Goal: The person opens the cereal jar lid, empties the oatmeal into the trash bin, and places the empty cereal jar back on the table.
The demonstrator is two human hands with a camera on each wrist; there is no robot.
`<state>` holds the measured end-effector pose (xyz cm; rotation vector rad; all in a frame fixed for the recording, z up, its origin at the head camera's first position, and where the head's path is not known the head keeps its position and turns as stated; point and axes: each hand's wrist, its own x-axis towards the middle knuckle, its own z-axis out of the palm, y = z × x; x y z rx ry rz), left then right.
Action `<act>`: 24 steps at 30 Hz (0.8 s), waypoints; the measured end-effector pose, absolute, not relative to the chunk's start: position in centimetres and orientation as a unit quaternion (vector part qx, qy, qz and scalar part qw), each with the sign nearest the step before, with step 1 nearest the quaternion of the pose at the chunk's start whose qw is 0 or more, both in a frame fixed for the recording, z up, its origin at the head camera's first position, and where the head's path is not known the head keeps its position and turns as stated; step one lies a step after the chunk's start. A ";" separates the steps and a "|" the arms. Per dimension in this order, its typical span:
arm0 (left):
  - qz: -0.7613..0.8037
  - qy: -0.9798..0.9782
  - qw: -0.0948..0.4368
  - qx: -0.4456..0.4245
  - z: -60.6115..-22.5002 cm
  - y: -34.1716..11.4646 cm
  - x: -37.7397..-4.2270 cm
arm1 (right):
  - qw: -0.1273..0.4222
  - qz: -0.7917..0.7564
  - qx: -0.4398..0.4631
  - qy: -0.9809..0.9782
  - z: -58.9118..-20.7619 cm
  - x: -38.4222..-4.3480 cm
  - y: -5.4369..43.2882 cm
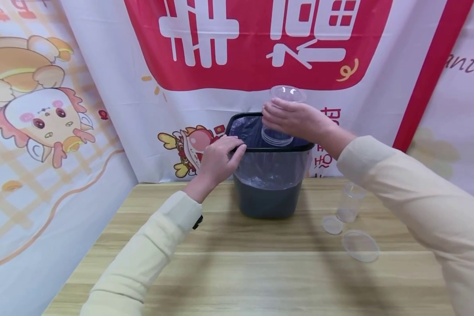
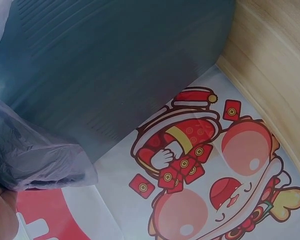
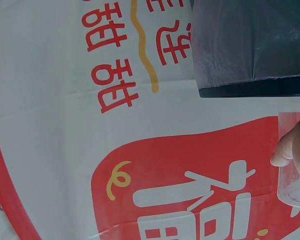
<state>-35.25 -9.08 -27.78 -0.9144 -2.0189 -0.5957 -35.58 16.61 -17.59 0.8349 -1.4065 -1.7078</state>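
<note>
A dark trash bin lined with a clear plastic bag stands upright on the table. My left hand grips its rim at the left, fingers over the edge; in the left wrist view only a bit of that hand shows beside the bag. Above the bin's mouth, my right hand holds a clear plastic cup, its lower end at the opening. Which end of the cup is its mouth I cannot tell. The right wrist view shows fingers around this cup.
To the bin's right, a second clear cup stands on the wooden table. Near it lie a small round clear lid and a larger one. A printed cloth hangs right behind the bin.
</note>
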 end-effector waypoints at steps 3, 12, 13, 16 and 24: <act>-0.236 -0.802 0.411 -0.364 -27.8 -9.1 -35.3 | 0.376 -0.662 0.328 -0.559 -17.6 -35.6 16.6; -0.238 -0.795 0.418 -0.370 -27.8 -9.2 -35.3 | 0.402 -0.590 0.321 -0.622 -17.1 -35.7 16.9; -0.239 -0.795 0.417 -0.370 -27.8 -9.2 -35.3 | 0.404 -0.575 0.320 -0.635 -17.2 -35.7 17.0; -0.239 -0.798 0.413 -0.369 -27.8 -9.2 -35.3 | 0.407 -0.530 0.316 -0.674 -17.4 -35.7 17.3; -0.239 -0.795 0.414 -0.374 -27.8 -9.2 -35.4 | 0.423 -0.399 0.286 -0.761 -17.7 -35.5 18.0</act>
